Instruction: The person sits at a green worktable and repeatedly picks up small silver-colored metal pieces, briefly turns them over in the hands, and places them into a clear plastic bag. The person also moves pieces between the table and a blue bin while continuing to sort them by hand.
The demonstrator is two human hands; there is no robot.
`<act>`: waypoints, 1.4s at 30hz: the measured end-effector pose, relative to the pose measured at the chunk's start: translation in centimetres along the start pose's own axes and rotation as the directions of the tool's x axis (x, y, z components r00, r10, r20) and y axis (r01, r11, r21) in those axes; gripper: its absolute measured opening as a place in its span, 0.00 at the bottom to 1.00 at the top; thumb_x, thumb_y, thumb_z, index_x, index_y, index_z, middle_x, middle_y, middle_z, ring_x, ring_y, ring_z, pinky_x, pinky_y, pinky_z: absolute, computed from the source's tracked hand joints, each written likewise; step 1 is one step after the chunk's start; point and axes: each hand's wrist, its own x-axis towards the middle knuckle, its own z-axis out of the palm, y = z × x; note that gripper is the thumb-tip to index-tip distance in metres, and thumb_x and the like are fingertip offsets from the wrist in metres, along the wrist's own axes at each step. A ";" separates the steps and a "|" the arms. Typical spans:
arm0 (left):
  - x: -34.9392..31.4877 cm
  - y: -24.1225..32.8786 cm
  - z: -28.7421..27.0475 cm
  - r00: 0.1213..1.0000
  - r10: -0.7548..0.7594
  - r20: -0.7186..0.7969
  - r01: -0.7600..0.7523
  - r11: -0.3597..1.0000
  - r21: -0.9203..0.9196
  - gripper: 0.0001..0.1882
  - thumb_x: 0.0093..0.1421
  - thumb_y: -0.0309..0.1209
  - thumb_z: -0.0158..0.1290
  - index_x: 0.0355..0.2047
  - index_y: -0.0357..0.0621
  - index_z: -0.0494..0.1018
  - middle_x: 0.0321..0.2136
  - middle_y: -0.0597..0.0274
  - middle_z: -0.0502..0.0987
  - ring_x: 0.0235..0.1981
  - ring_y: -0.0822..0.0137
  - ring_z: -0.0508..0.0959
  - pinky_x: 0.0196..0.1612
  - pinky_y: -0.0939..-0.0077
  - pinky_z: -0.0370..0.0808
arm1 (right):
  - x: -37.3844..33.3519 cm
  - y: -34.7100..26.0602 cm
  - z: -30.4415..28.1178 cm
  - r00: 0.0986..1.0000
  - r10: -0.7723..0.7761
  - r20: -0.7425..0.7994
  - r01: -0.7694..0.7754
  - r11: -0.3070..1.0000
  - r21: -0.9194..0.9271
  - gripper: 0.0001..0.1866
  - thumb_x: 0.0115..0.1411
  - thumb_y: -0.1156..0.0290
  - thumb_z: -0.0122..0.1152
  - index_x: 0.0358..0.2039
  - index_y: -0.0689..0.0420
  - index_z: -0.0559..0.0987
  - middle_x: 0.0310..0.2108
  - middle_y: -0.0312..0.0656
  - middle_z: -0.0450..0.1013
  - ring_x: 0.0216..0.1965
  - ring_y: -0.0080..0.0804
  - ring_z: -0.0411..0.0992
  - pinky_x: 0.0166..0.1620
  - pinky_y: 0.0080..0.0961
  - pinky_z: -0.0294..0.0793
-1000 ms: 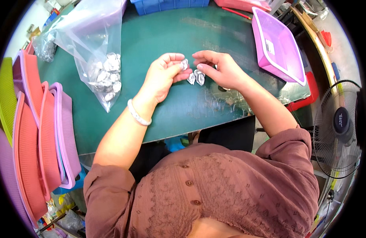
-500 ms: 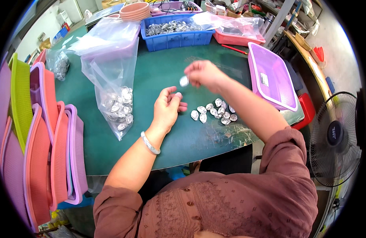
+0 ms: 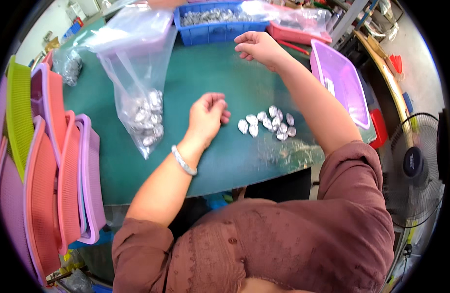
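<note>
My left hand [image 3: 208, 116] is over the middle of the green table, its fingers curled in and the thumb against them. Anything inside that grip is hidden. Farther off, my right hand [image 3: 256, 49] reaches out near the front of the blue bin [image 3: 220, 34], fingers loosely stretched, with no piece visible in them. Small shiny silver oval pieces [image 3: 268, 122] lie in a loose group on the table, to the right of my left hand. Left of that hand, a clear plastic bag [image 3: 132, 83] holds more silver pieces [image 3: 149, 117] in its near corner.
Silver pieces [image 3: 213, 17] fill the blue bin. An empty purple basket [image 3: 339, 83] stands at the right, beside a red pen [image 3: 293, 47]. Stacked pink, green and purple baskets [image 3: 44, 161] crowd the left. A black fan [image 3: 413, 161] stands far right.
My right hand has moved away from me toward the blue bin, and the silver piece it held no longer shows in it. My left fingers have curled in. The whole view has tilted slightly.
</note>
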 end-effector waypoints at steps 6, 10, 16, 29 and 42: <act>-0.2 0.2 0.0 1.000 -0.007 -0.014 0.008 0.997 0.077 0.10 0.58 0.23 0.44 0.40 0.34 0.69 0.29 0.60 0.72 0.24 0.74 0.72 0.26 0.84 0.69 | -8.2 3.7 1.2 0.934 -0.148 0.326 0.198 0.972 -0.124 0.17 0.52 0.76 0.57 0.44 0.65 0.71 0.29 0.36 0.73 0.31 0.20 0.69 0.37 0.18 0.70; -0.1 0.2 -0.2 1.000 -0.031 0.006 0.030 0.994 0.108 0.10 0.58 0.24 0.44 0.40 0.35 0.69 0.29 0.62 0.73 0.24 0.75 0.72 0.26 0.85 0.68 | -11.7 3.1 2.7 0.890 -0.256 0.377 0.378 0.877 -0.296 0.22 0.46 0.77 0.62 0.44 0.59 0.73 0.31 0.40 0.74 0.34 0.29 0.71 0.40 0.25 0.71; -0.1 0.3 -0.3 0.999 -0.043 0.030 0.039 0.991 0.125 0.10 0.58 0.25 0.45 0.39 0.36 0.70 0.29 0.62 0.73 0.24 0.75 0.72 0.26 0.84 0.69 | -11.8 3.7 4.1 0.864 -0.307 0.399 0.442 0.842 -0.309 0.22 0.43 0.79 0.61 0.43 0.58 0.73 0.28 0.37 0.72 0.30 0.31 0.68 0.37 0.27 0.69; -0.6 1.0 0.0 0.938 -0.205 0.281 0.199 0.979 0.050 0.10 0.60 0.30 0.46 0.38 0.37 0.70 0.25 0.61 0.76 0.22 0.74 0.75 0.23 0.86 0.70 | -11.7 4.4 4.0 0.996 -0.038 0.081 0.004 0.924 0.382 0.18 0.49 0.79 0.57 0.43 0.66 0.72 0.25 0.35 0.71 0.27 0.17 0.67 0.31 0.14 0.67; -0.6 0.6 -0.1 0.938 -0.213 0.274 0.245 0.965 -0.090 0.07 0.60 0.28 0.46 0.36 0.38 0.70 0.24 0.62 0.76 0.22 0.74 0.75 0.24 0.85 0.71 | -11.9 4.7 4.0 0.994 -0.072 0.083 0.019 0.858 0.514 0.14 0.54 0.78 0.54 0.42 0.65 0.71 0.27 0.36 0.72 0.27 0.18 0.68 0.32 0.14 0.69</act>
